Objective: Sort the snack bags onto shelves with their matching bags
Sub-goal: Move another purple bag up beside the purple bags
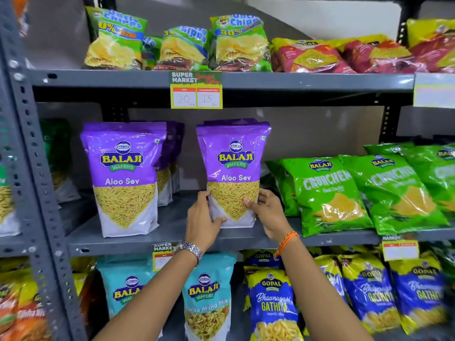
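Observation:
A purple Aloo Sev bag [234,163] stands upright on the middle shelf [172,232]. My left hand [202,217] grips its lower left edge and my right hand [267,210] grips its lower right edge. Another purple bag sits right behind it. To the left stands a second row of purple Aloo Sev bags [124,175], with more of them behind. Green Crunchem bags [327,193] lean on the same shelf to the right.
Green Uncle Chipps bags [240,43] and red-yellow bags [315,57] fill the top shelf. Below are teal Balaji bags [206,296] and blue-yellow Gopal Gathiya bags [270,306]. A price tag [196,91] hangs from the top shelf edge. A grey upright post [32,168] stands at left.

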Demonstrator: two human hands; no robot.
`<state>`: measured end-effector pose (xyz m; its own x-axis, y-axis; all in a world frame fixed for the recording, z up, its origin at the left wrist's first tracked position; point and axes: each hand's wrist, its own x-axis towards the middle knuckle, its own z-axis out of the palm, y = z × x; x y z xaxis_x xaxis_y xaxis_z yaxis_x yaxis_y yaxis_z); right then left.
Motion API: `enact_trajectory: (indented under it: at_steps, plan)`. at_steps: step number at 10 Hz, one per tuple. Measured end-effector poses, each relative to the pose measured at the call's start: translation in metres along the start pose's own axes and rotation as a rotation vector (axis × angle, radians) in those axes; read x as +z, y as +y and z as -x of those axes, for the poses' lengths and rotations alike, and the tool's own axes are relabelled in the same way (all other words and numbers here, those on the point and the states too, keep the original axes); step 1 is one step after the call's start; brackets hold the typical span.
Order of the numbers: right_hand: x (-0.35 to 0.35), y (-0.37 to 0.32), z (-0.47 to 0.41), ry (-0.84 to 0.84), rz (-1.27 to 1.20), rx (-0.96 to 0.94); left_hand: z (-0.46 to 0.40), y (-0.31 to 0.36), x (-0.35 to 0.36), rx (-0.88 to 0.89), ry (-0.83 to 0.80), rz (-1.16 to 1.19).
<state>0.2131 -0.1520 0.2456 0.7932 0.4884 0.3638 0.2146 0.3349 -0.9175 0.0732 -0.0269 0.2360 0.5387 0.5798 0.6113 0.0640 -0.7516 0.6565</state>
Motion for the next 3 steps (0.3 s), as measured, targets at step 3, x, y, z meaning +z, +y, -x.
enact_trajectory:
  at_steps: [3]
  plan:
    - [0.0, -0.038, 0.035, 0.136, 0.134, -0.046, 0.009, -0.001, -0.011, 0.069, -0.041, -0.03]
